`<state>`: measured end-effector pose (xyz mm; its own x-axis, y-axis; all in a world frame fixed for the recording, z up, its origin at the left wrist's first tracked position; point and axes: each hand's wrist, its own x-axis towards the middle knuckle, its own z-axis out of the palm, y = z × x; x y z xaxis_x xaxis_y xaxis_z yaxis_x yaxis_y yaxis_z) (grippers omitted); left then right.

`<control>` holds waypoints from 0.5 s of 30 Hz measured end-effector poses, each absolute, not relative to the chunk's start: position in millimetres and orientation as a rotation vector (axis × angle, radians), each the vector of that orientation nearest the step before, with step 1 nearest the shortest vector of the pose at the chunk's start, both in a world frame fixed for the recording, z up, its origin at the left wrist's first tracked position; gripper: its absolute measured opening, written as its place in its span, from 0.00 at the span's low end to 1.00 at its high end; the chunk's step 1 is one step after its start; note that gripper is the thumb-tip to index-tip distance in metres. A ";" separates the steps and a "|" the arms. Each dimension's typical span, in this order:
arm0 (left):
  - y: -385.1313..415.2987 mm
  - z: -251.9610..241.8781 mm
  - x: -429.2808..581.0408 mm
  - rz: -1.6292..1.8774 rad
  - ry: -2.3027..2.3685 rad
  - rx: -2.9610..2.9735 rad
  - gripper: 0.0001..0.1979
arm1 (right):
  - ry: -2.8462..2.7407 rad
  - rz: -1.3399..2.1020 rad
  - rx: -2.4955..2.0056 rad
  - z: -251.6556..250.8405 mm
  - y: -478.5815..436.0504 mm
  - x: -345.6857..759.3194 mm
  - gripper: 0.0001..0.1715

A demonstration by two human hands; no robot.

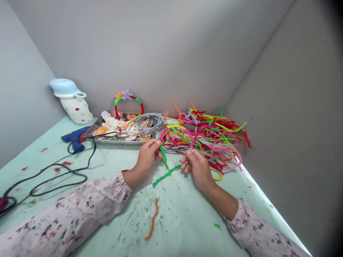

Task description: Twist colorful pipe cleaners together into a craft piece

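The wrapped hoop point(175, 126) arches toward the far edge of the worktop point(193, 221), its ends pinched by the left hand point(146, 157) and the right hand point(199, 168), while a green strip point(163, 178) slants between them from near-left to far-right, its far end nearer the right hand.

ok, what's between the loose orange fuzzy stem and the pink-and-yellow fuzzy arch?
Head view: a bright green fuzzy stem slants across below the pink-and-yellow fuzzy arch, then speckled pale green tabletop down to the loose orange fuzzy stem.
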<state>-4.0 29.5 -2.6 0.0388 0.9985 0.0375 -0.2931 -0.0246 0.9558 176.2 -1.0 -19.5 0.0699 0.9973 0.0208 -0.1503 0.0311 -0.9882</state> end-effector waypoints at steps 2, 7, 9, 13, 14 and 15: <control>30.3 -2.9 -4.4 1.333 0.958 1.031 0.09 | -1.071 1.204 -1.089 -19.7 -1.1 177.1 0.16; 32.0 -4.8 -5.9 1.352 0.986 1.060 0.10 | -1.075 1.190 -1.027 -19.8 -1.4 179.1 0.15; 31.9 -5.3 -6.1 1.354 0.990 1.071 0.10 | -1.083 1.187 -1.030 -19.2 -2.0 179.1 0.15; 30.8 -4.9 -5.9 1.354 0.979 1.076 0.12 | -1.093 1.166 -1.059 -17.5 -3.0 177.9 0.15; 30.5 -4.5 -5.9 1.350 0.974 1.074 0.12 | -1.094 1.160 -1.061 -17.1 -3.2 177.7 0.15; 30.1 -4.2 -5.9 1.345 0.970 1.073 0.12 | -1.095 1.157 -1.061 -16.8 -3.2 177.5 0.15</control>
<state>-5.9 30.1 -4.2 0.0179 0.9978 0.0644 -0.2543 -0.0578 0.9654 177.5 -3.2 -16.8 0.0741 0.9931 0.0909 -0.1454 0.1009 -0.9842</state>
